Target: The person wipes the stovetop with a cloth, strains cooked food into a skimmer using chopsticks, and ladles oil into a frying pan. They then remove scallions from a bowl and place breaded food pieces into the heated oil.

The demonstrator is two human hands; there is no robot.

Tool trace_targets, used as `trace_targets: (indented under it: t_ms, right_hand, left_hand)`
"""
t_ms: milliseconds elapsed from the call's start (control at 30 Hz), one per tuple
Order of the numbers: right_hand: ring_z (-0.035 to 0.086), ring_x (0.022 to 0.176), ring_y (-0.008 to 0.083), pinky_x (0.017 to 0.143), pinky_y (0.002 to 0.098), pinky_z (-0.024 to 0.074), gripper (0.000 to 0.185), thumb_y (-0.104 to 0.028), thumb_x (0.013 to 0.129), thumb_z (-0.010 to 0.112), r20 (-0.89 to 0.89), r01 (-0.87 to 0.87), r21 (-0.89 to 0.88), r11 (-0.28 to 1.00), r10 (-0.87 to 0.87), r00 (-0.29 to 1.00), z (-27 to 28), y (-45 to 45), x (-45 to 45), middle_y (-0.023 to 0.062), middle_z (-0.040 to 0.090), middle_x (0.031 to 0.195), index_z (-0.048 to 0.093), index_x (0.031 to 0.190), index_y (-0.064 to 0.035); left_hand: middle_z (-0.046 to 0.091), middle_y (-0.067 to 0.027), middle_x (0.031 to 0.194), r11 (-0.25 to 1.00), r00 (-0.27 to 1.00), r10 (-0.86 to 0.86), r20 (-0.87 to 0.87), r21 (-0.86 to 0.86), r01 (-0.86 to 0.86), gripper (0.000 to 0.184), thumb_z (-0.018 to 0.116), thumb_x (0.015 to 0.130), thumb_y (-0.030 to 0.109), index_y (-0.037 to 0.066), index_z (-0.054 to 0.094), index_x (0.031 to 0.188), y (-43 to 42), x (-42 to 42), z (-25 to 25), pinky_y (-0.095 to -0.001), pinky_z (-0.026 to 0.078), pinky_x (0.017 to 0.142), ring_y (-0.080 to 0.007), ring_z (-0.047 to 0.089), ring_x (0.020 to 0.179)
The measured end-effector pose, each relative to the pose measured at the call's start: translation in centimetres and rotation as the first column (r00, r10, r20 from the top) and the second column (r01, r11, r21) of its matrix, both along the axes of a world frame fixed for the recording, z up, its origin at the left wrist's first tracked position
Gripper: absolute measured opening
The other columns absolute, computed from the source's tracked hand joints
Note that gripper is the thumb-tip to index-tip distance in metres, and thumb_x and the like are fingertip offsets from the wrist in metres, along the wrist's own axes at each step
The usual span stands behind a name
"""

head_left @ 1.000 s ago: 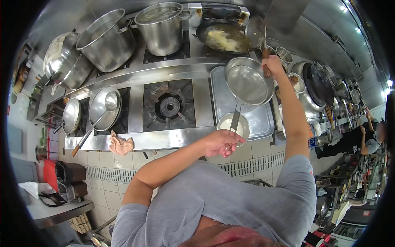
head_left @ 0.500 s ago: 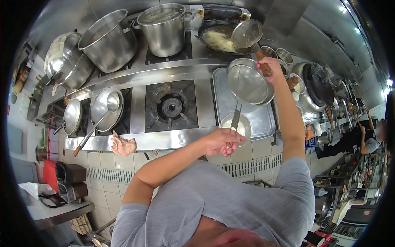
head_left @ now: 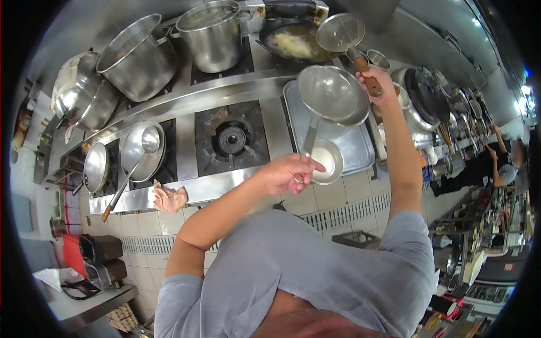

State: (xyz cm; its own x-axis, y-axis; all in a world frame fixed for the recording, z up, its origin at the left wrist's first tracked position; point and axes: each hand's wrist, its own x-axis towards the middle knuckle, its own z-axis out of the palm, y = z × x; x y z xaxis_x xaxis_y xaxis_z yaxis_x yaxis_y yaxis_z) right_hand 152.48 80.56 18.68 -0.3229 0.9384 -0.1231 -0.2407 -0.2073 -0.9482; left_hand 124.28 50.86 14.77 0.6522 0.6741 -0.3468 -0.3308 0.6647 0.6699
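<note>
Pale tiled floor (head_left: 147, 270), slotted drain (head_left: 158, 244), grey metal wall (head_left: 434, 42), bright lights (head_left: 527, 90) at right.

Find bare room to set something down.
Bare: the square black metal burner grate, between the round silver metal pan and rectangular grey metal tray; heat unclear. Crowded: the tray, around the round silver mesh strainer and round silver bowl.

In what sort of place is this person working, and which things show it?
Most likely a commercial kitchen, perhaps a restaurant's: a large open burner set into a long steel range, big metal stockpots behind it, and a dark wok with pale food in it.
</note>
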Motion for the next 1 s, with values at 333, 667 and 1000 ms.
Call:
trace_targets:
  t_ms: [333,667,1000]
  right_hand:
    - [0.060,0.068,0.0118,0.060,0.0271,0.0489,0.045,0.002,0.074,0.060,0.525,0.063,0.383,0.921,-0.273,0.806,-2.7,-20.0,3.1,0.0054,0.062,0.083,0.062,0.119,0.0018]
    - [0.058,0.063,0.0167,0.060,0.0324,0.0486,0.053,-0.003,0.075,0.062,0.696,0.059,0.375,0.925,-0.323,0.641,-10.0,-25.7,2.3,0.0068,0.062,0.074,0.058,0.127,0.0001]
    - [0.063,0.069,0.0158,0.058,0.0236,0.0538,0.047,-0.001,0.078,0.063,-0.052,0.212,-0.185,0.960,-0.224,0.973,-7.0,-26.3,1.7,0.0111,0.064,0.093,0.057,0.124,0.0064]
  left_hand:
    - [0.054,-0.0012,0.063,0.982,0.992,0.119,-0.045,0.155,-0.111,0.042,0.060,0.096,0.021,-0.008,0.057,0.126,-3.8,-8.0,3.1,-0.0272,0.038,0.048,-0.0125,0.045,0.049]
    - [0.049,0.0026,0.063,0.979,0.994,0.112,0.020,0.168,-0.113,0.048,0.060,0.098,0.019,-0.014,0.049,0.131,-4.0,-9.0,3.1,-0.0248,0.033,0.043,-0.0079,0.041,0.046]
    - [0.052,0.0034,0.069,0.995,0.996,-0.018,0.089,0.099,0.009,0.035,0.061,0.096,0.019,-0.002,0.062,0.125,0.3,-3.4,-0.7,-0.0262,0.032,0.049,-0.0086,0.042,0.054]
